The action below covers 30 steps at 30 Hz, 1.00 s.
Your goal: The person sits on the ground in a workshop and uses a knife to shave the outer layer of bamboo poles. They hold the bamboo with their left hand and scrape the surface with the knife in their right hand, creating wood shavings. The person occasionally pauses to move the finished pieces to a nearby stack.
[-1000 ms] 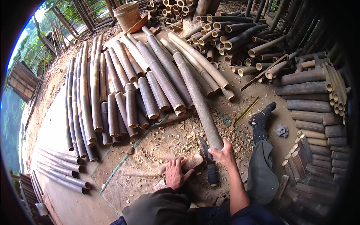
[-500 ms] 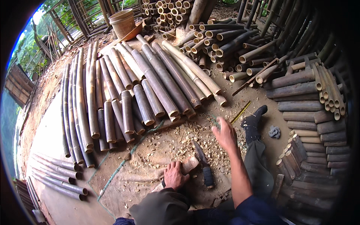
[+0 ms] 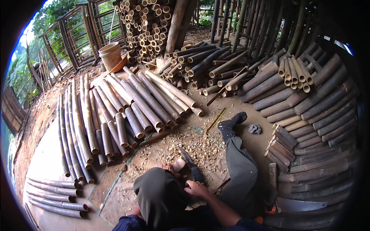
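Your right hand rested loosely curled beside the knife, your left hand mostly hidden behind your knee, touching the wood block, grip unclear

We see a short wooden block, pale at its cut end, lying on the chip-strewn dirt ground just past our raised knee. Touching its right side lies a heavy knife: a dull grey blade pointing away from us, its dark handle angled back toward us. Both rest flat among pale wood shavings, close together.
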Tool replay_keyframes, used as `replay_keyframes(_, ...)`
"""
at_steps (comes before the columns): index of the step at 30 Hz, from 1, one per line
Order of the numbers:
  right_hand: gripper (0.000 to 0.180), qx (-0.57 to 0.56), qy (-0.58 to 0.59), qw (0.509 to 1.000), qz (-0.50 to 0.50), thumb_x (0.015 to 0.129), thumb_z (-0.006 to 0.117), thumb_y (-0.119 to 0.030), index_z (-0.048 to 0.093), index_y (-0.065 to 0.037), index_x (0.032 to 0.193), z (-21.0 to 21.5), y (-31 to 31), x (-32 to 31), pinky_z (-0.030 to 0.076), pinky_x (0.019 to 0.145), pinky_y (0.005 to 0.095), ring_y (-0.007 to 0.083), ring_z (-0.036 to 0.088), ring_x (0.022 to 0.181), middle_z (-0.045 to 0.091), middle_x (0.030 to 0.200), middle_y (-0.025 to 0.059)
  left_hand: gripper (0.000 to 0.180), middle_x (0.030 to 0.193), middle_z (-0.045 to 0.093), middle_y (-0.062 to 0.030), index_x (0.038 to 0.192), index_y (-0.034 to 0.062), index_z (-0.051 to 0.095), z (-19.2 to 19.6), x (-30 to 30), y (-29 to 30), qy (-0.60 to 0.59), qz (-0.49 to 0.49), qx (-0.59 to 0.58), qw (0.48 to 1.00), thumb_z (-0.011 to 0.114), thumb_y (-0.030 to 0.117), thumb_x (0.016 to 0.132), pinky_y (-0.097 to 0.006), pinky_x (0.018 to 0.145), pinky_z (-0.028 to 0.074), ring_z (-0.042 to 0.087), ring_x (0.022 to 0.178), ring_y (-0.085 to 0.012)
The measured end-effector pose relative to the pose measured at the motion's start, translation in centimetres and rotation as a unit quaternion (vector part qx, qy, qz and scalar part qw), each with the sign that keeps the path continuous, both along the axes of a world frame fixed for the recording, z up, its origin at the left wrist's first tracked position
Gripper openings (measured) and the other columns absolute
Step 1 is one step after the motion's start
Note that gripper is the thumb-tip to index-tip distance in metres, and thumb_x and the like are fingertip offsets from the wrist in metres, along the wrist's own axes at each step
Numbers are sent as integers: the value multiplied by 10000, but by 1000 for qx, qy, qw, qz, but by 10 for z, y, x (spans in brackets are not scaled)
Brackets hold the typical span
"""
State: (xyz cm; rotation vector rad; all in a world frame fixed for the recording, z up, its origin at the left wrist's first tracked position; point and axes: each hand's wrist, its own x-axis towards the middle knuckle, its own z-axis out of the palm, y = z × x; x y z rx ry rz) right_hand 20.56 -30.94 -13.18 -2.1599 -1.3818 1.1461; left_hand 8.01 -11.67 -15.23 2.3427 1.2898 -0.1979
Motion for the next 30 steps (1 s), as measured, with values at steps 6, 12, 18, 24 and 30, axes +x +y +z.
replay_keyframes(6, 418, 27, -30, 988, -148, 892, 706, -370, 666, -17, 1112, 5, -17, 24, 561, 822, 470, 383, 722, 946, 735, 959, 217, 691, 1292, 635, -174, 1247, 61, 588, 23, 0, 3, 11, 47, -36, 998, 829, 395, 692, -560, 1054, 411, 531, 1316, -366)
replay_keyframes(12, 414, 57, 49, 989, -128, 911, 696, -382, 663, -5, 1078, 3, -11, 13, 561, 807, 470, 330, 734, 915, 732, 910, 199, 695, 1326, 612, -187, 1286, 65, 571, 41, -18, -18, -24, 38, -11, 999, 813, 349, 699, -570, 1074, 393, 518, 1315, -387)
replay_keyframes(18, 411, 69, 40, 993, -82, 941, 677, -359, 632, -16, 1164, 48, -2, 56, 553, 831, 437, 294, 727, 941, 737, 994, 164, 727, 1328, 587, -202, 1338, 68, 551, 33, -40, -48, -134, 21, 130, 982, 789, 308, 694, -584, 1092, 375, 506, 1291, -419)
replay_keyframes(24, 365, 155, -155, 953, -207, 933, 689, -288, 649, 3, 1149, 127, -29, 191, 572, 809, 431, 313, 729, 921, 735, 1015, 204, 828, 1255, 570, -207, 1350, 77, 522, 4, -31, -36, -104, 81, 81, 988, 794, 342, 615, -604, 1082, 365, 483, 1240, -442)
replay_keyframes(30, 296, 210, -173, 897, -348, 947, 706, -291, 671, -22, 1067, 181, -80, 311, 565, 812, 418, 289, 736, 886, 751, 945, 170, 796, 1253, 576, -208, 1334, 88, 533, 12, -5, -33, -139, 73, 115, 981, 789, 358, 630, -586, 1069, 378, 501, 1220, -433)
